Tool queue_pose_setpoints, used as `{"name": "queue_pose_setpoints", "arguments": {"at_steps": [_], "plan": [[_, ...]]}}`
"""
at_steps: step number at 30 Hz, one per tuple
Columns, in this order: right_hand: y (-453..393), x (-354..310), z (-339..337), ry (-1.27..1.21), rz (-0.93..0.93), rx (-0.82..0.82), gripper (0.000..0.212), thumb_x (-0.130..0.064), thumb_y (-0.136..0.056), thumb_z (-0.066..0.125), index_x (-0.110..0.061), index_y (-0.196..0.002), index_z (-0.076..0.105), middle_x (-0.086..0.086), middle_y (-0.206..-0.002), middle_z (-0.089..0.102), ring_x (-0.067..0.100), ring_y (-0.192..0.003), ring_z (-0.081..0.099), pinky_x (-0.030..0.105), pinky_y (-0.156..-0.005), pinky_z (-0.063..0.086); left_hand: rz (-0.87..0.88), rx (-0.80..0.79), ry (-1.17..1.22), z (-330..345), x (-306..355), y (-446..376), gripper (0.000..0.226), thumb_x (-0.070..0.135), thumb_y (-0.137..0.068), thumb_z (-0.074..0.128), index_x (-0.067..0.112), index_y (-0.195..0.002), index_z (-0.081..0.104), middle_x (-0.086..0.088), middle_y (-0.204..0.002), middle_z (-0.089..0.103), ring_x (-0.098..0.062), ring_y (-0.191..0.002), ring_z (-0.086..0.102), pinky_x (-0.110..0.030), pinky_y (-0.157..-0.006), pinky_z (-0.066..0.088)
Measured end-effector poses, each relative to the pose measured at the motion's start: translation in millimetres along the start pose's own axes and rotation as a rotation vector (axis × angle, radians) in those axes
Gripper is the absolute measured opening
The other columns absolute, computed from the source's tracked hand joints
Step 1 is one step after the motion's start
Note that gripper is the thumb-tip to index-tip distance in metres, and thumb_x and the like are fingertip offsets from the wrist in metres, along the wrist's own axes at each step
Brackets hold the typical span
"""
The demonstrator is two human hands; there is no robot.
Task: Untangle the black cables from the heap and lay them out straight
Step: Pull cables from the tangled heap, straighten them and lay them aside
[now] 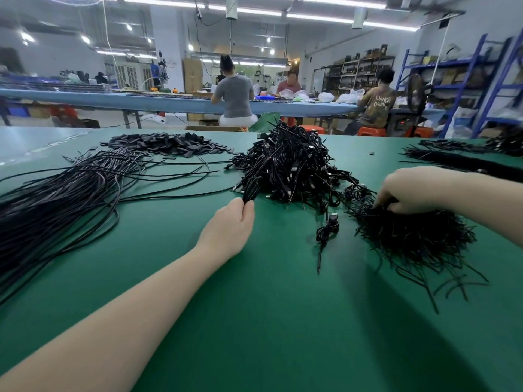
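**Green bench, black cables, a busy workshop**

A wide green table (254,321) fills the near view, smooth and matte, with arm shadows across its right half. At its middle stands the heap (288,162) of tangled black cables. The left hand (230,222) reaches to the heap's near left edge, thumb and fingers curled round a folded cable (250,188) that still runs into the pile. The right hand (407,190) rests on a low mat of short black ties (416,236) just right of the heap, fingers bent down into the strands; whether they pinch any cannot be told. Between the two hands lies a coiled cable (328,229) with a plug end, apart from the heap. On the left, straightened cables (70,199) fan out long across the table toward its left edge. Behind them sits a flat pile of small black pieces (169,144). More dark bundles (458,157) lie at the far right.

Beyond the table runs a long blue bench (113,97) where three people sit, two of them on orange stools (370,131). Blue shelving (481,80) lines the right wall, and strip lights (325,17) cross the ceiling.
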State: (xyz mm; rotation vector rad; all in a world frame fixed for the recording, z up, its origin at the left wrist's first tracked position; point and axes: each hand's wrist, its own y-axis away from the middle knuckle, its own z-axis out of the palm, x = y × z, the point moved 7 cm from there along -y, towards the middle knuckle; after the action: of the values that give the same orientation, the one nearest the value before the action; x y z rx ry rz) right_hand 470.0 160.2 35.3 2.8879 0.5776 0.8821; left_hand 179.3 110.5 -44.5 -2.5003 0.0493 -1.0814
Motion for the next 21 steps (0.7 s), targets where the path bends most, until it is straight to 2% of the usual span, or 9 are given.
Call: {"name": "queue_pose_setpoints", "arguments": {"at_steps": [3,6,10,13,16,19,21], "plan": [[-0.8,-1.9,-2.1,0.072,-0.012,0.132,0.026,-0.039,-0.087,0.055,-0.052,-0.108,0.063,-0.021,-0.109,0.063,0.008,-0.097,0.062,0.022,-0.068,0.049,-0.017,0.006,0.027,-0.7,-2.0,-0.9,0.042,0.041,-0.101,0.031,0.015,-0.068,0.030,0.000,-0.064,0.043,-0.019,-0.058,0.037,-0.035,-0.055,0.030],[-3.9,-1.7,-7.2,0.107,-0.001,0.219,0.019,-0.044,-0.085,0.056,-0.051,-0.099,0.065,-0.021,-0.099,0.064,0.008,-0.092,0.063,0.020,-0.060,0.041,-0.039,-0.006,0.048,-0.5,-5.1,-2.9,0.042,0.043,-0.100,0.031,0.014,-0.071,0.034,-0.001,-0.068,0.046,-0.021,-0.061,0.040,-0.037,-0.060,0.034],[-8.1,-2.4,-11.3,0.067,0.000,0.195,0.007,-0.045,-0.081,0.063,-0.047,-0.086,0.067,-0.023,-0.072,0.051,0.007,-0.073,0.054,0.019,-0.055,0.039,-0.050,-0.055,0.061,1.4,-5.9,-4.4,0.041,0.044,-0.101,0.030,0.011,-0.076,0.038,-0.012,-0.081,0.055,-0.026,-0.072,0.050,-0.045,-0.074,0.045],[-12.6,-3.1,-16.0,0.032,-0.029,0.169,0.005,-0.046,-0.079,0.069,-0.044,-0.084,0.068,-0.027,-0.065,0.046,0.002,-0.069,0.048,0.018,-0.052,0.035,-0.057,-0.076,0.071,1.2,-5.7,-4.8,0.044,0.042,-0.101,0.031,0.005,-0.081,0.042,-0.013,-0.081,0.053,-0.023,-0.069,0.045,-0.048,-0.076,0.045],[-16.0,0.1,-20.8,-0.084,-0.041,0.140,0.007,-0.042,-0.083,0.068,-0.037,-0.089,0.070,-0.027,-0.070,0.051,0.002,-0.071,0.051,0.022,-0.065,0.046,-0.061,-0.082,0.088,1.6,-5.5,-5.6,0.049,0.041,-0.101,0.032,-0.005,-0.088,0.043,-0.010,-0.078,0.048,-0.022,-0.067,0.042,-0.049,-0.076,0.045],[-16.9,0.1,-27.1,-0.156,-0.034,0.173,0.014,-0.034,-0.088,0.064,-0.026,-0.097,0.071,-0.018,-0.076,0.059,0.008,-0.078,0.059,0.029,-0.081,0.052,-0.066,-0.083,0.107,1.8,-6.2,-5.4,0.050,0.041,-0.101,0.032,-0.006,-0.089,0.044,-0.010,-0.079,0.049,-0.022,-0.069,0.042,-0.049,-0.077,0.046],[-15.6,-0.8,-33.2,-0.189,-0.007,0.247,0.016,-0.032,-0.089,0.062,-0.022,-0.098,0.071,-0.011,-0.083,0.066,0.012,-0.080,0.061,0.034,-0.082,0.053,-0.071,-0.087,0.119,2.4,-7.6,-6.3,0.049,0.041,-0.101,0.032,-0.004,-0.087,0.044,-0.010,-0.080,0.049,-0.022,-0.069,0.043,-0.046,-0.075,0.045]]}}
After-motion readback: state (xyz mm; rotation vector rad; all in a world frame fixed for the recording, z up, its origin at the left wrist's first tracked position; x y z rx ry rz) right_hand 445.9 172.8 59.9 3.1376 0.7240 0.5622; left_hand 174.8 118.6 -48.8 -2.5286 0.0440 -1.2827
